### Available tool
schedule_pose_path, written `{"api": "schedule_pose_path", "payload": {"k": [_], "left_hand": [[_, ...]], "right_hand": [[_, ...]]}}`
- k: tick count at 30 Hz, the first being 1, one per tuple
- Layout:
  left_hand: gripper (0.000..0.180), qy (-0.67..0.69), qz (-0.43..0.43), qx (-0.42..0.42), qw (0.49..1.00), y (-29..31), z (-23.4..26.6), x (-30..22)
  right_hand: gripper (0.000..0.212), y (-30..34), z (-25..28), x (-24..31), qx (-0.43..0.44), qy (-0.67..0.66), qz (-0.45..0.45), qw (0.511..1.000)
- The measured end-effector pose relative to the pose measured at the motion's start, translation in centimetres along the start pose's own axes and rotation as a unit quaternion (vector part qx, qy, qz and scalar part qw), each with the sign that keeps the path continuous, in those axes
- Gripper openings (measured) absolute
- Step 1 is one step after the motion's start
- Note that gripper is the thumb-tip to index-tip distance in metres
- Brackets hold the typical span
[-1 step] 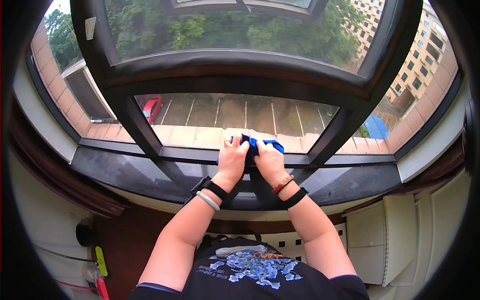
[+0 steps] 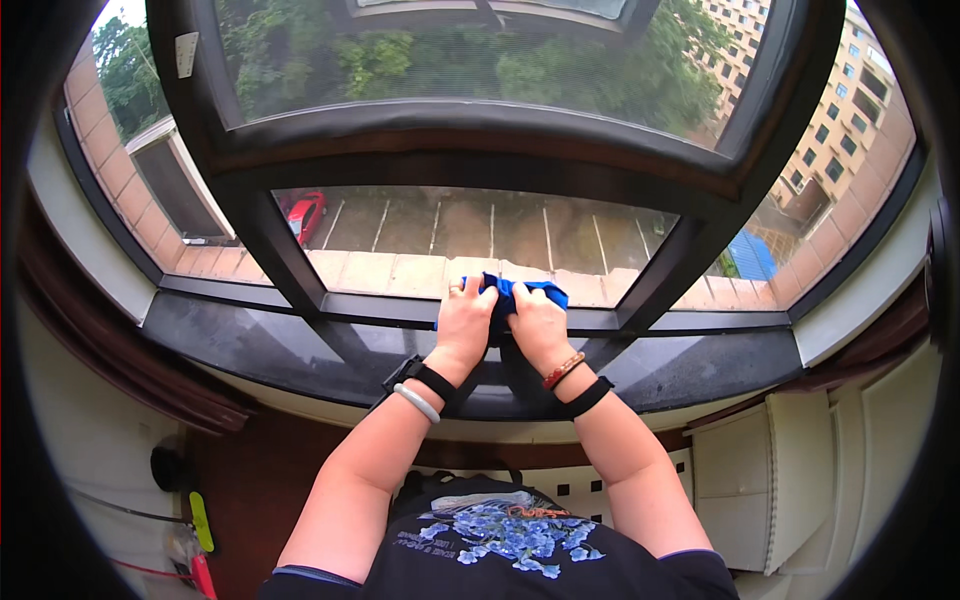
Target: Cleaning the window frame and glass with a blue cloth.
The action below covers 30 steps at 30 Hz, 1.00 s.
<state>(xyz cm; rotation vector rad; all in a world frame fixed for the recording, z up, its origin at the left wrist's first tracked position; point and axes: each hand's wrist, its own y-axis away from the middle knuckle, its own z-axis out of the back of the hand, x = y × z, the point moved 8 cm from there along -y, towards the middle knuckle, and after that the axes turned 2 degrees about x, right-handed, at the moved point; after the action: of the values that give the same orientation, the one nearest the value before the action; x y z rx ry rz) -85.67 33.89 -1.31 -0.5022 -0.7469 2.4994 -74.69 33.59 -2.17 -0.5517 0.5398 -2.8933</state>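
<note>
Both of my hands grip a bunched blue cloth [image 2: 549,292] in front of the window's lower pane. My left hand [image 2: 465,325] has its fingers curled into the cloth's left side. Close beside it, my right hand [image 2: 537,322] pinches the right side, thumb toward the other thumb. The cloth is held just above the dark window sill [image 2: 400,357], near the bottom bar of the frame. Whether it touches the glass I cannot tell, and part of it is hidden behind my fingers.
A dark window frame [image 2: 470,172] with a screened upper panel rises ahead. Brown curtains [image 2: 130,350] hang at both sides. A pale cabinet [image 2: 732,480] stands at the lower right, and long-handled items with a yellow-green end [image 2: 202,522] lean at the lower left.
</note>
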Motion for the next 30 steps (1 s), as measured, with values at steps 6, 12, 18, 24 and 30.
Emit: {"api": "schedule_pose_path", "payload": {"k": [6,12,18,24,30], "left_hand": [[0.021,0.106,0.026,-0.094,0.990,-0.1,4.4,1.4],[0.045,0.065,0.018,-0.263,0.962,-4.2,15.0,1.5],[0.047,0.048,-0.006,-0.240,0.970,-3.6,13.3,1.7],[0.039,0.046,-0.009,-0.182,0.982,-2.0,11.1,3.3],[0.019,0.056,0.040,-0.076,0.995,0.8,6.2,6.4]], "right_hand": [[0.032,-0.4,3.5,1.9,-0.058,-0.074,0.018,0.995],[0.039,-3.4,12.8,8.1,-0.217,-0.230,0.098,0.944],[0.032,-4.3,13.1,9.5,-0.257,-0.142,0.115,0.949],[0.031,-3.5,8.9,9.6,-0.195,-0.095,0.085,0.973],[0.031,-2.3,0.6,8.1,-0.074,-0.056,0.063,0.994]]}}
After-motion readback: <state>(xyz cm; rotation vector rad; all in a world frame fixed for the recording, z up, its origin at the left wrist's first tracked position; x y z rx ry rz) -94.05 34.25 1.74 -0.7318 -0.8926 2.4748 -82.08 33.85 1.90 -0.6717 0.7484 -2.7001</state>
